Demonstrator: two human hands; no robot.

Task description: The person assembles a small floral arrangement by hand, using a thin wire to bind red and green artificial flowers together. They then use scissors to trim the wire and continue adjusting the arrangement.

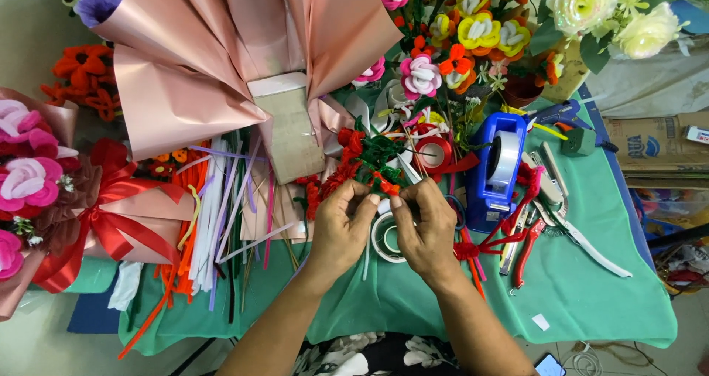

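My left hand [341,224] and my right hand [427,224] meet at the middle of the table, fingertips pinched together on a small red and green pipe-cleaner flower piece [380,182]. The piece runs up into a cluster of red and dark green fuzzy stems [362,154]. A roll of white tape [385,237] lies on the green cloth [576,287] just under my hands.
A pink paper bouquet wrap [221,51] lies at the back. Loose pipe cleaners [214,213] are heaped at left, beside a bouquet with a red ribbon [111,213]. A blue tape dispenser [501,165], red pliers [526,247] and scissors sit at right. Handmade flowers [473,29] stand behind.
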